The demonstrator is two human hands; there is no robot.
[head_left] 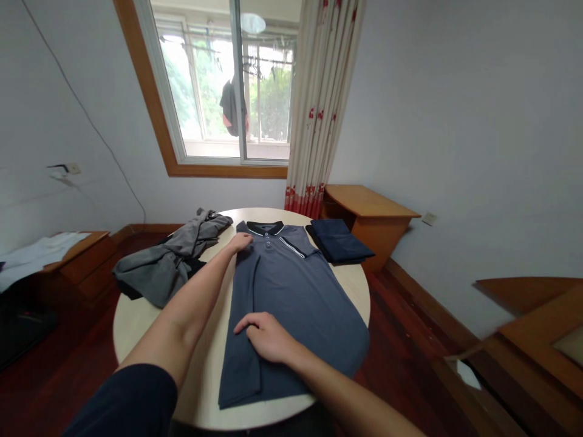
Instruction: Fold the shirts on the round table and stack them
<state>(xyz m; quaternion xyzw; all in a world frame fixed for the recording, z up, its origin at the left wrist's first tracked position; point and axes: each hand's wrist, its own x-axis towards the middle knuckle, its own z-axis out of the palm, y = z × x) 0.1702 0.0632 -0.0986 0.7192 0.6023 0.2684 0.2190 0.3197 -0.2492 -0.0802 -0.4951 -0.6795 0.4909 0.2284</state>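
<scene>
At far left, a white cloth (45, 252) lies on a low brown wooden cabinet (86, 273). Next, a loose heap of grey and black fabric (159, 267) sits on the left side of a round, pale-topped table (127, 328). The person's left hand (240, 241), fingers bent, touches a slate-blue polo shirt (300, 303) near its black, white-trimmed collar; whether it pinches the cloth cannot be told. The shirt lies flat across the table's middle, its left side folded inward in a long strip. The right hand (271, 340), index finger extended and others curled, is at that strip; its grip is unclear. Rightward are a folded navy fabric stack (341, 240) and an orange-brown wooden desk (368, 200).
</scene>
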